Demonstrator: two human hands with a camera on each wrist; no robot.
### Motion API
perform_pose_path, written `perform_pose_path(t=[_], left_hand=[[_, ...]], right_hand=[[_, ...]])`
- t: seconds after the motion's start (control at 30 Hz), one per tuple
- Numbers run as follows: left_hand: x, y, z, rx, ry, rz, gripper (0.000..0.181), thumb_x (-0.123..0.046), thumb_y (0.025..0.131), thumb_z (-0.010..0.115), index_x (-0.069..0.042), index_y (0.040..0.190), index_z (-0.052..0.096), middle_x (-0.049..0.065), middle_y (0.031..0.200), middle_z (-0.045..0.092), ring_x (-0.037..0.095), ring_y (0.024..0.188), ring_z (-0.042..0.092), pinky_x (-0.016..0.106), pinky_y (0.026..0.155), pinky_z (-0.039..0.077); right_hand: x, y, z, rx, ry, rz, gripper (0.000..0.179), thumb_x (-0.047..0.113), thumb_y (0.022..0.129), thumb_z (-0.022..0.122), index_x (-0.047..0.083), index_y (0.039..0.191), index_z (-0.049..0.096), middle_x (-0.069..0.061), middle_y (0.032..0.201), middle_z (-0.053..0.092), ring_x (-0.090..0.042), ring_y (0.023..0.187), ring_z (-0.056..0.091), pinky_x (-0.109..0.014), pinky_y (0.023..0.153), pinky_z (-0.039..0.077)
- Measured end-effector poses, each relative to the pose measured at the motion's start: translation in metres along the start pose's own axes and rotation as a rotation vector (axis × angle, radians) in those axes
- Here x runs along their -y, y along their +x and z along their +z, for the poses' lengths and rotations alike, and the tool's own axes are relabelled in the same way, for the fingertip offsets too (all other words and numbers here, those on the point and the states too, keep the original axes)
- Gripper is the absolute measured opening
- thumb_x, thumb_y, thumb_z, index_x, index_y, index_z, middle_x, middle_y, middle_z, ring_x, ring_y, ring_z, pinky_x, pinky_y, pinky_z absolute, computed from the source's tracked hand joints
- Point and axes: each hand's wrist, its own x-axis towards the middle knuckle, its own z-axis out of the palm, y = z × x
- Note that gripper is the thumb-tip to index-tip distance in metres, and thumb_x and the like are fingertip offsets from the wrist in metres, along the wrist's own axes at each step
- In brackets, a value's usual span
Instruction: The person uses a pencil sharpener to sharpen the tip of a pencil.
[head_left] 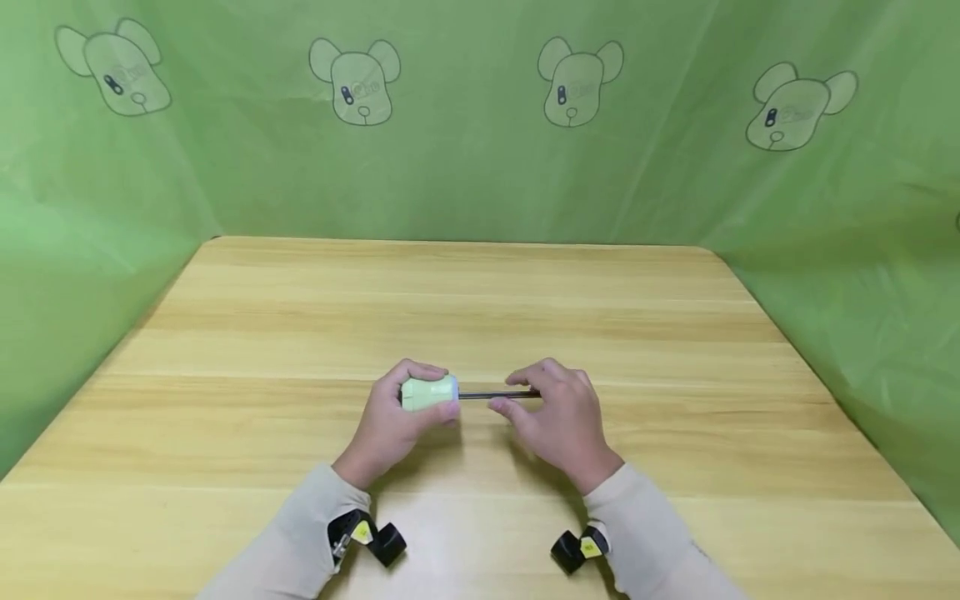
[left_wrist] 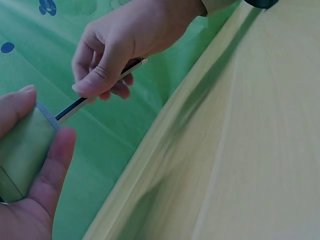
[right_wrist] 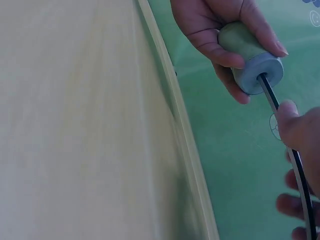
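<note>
My left hand grips the chunky pale green handle of what looks like a screwdriver, thumb along one side and fingers along the other. A blue-grey collar rings the handle's front end. Out of the collar's middle runs a thin dark shaft, pointing to the right. Thumb and curled fingers of my right hand hold that shaft some way from the collar. Beyond these fingers, the left wrist view shows the shaft's pale far end. Both hands are over the table, near the middle.
The light wooden table spreads out around the hands, and their shadows fall on it. Green sheeting with mouse-like drawings surrounds the table's back and sides. Black wrist cameras sit on both sleeves.
</note>
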Motion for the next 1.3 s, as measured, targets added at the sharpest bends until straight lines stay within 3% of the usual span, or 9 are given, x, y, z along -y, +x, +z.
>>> perform_pose_path(t=[0.1, 0.23, 0.5, 0.77, 1.0, 1.13, 1.3], left_hand=[[-0.0009, -0.0001, 0.0006, 0.001, -0.106, -0.009, 0.038, 0.006, 0.078, 0.074, 0.006, 0.112, 0.055, 0.023, 0.114, 0.056, 0.029, 0.082, 0.063, 0.042, 0.071, 0.06], [-0.0015, 0.0009, 0.0009, 0.014, -0.206, -0.004, 0.038, 0.01, 0.08, 0.069, 0.01, 0.112, 0.051, 0.027, 0.108, 0.055, 0.027, 0.079, 0.065, 0.045, 0.072, 0.059], [-0.0045, 0.0006, 0.0015, 0.052, -0.221, 0.008, 0.038, 0.009, 0.08, 0.069, 0.011, 0.113, 0.05, 0.026, 0.111, 0.055, 0.026, 0.08, 0.064, 0.045, 0.072, 0.059], [-0.0051, -0.0011, 0.001, 0.076, -0.204, 0.008, 0.035, 0.009, 0.081, 0.069, 0.01, 0.11, 0.05, 0.026, 0.111, 0.055, 0.026, 0.081, 0.063, 0.044, 0.073, 0.059], [-0.0045, -0.0009, 0.0001, 0.094, -0.164, 0.019, 0.035, 0.008, 0.081, 0.07, 0.009, 0.11, 0.051, 0.025, 0.113, 0.053, 0.027, 0.081, 0.064, 0.043, 0.073, 0.059], [-0.0046, -0.0014, -0.0007, 0.093, -0.125, 0.026, 0.034, 0.007, 0.08, 0.072, 0.007, 0.109, 0.053, 0.023, 0.117, 0.053, 0.027, 0.081, 0.064, 0.04, 0.072, 0.06], [-0.0041, -0.0028, -0.0021, 0.074, 0.038, 0.04, 0.033, -0.002, 0.079, 0.076, -0.001, 0.107, 0.06, 0.016, 0.119, 0.056, 0.026, 0.089, 0.058, 0.03, 0.069, 0.057]], right_hand=[[0.0002, 0.0005, 0.0025, -0.118, -0.009, -0.081, 0.037, 0.021, 0.06, 0.093, 0.006, 0.085, 0.071, -0.003, 0.081, 0.065, -0.02, 0.072, 0.06, -0.036, 0.067, 0.045], [-0.0004, 0.0016, 0.0044, -0.235, -0.035, -0.187, 0.03, 0.013, 0.057, 0.094, 0.007, 0.073, 0.069, -0.002, 0.074, 0.061, -0.019, 0.065, 0.059, -0.034, 0.059, 0.046], [-0.0001, 0.005, 0.0029, -0.35, -0.04, -0.293, 0.024, 0.025, 0.061, 0.089, 0.01, 0.065, 0.07, 0.0, 0.067, 0.061, -0.015, 0.057, 0.057, -0.03, 0.047, 0.041], [-0.0015, 0.0031, 0.0027, -0.295, -0.02, -0.294, 0.026, 0.023, 0.058, 0.092, 0.013, 0.061, 0.068, 0.006, 0.06, 0.057, -0.005, 0.041, 0.041, -0.018, 0.037, 0.029], [-0.005, 0.0024, 0.0039, -0.263, 0.019, -0.315, 0.03, 0.02, 0.053, 0.095, 0.011, 0.061, 0.067, 0.006, 0.056, 0.046, 0.002, 0.042, 0.028, -0.01, 0.037, 0.019], [-0.0055, 0.0023, 0.0024, -0.214, 0.037, -0.317, 0.03, 0.019, 0.054, 0.094, 0.011, 0.061, 0.066, 0.006, 0.057, 0.046, 0.002, 0.044, 0.031, -0.009, 0.037, 0.022], [-0.0058, 0.0008, 0.0, -0.082, 0.085, -0.234, 0.026, 0.016, 0.059, 0.092, 0.012, 0.062, 0.066, 0.009, 0.058, 0.046, 0.002, 0.049, 0.038, -0.012, 0.04, 0.031]])
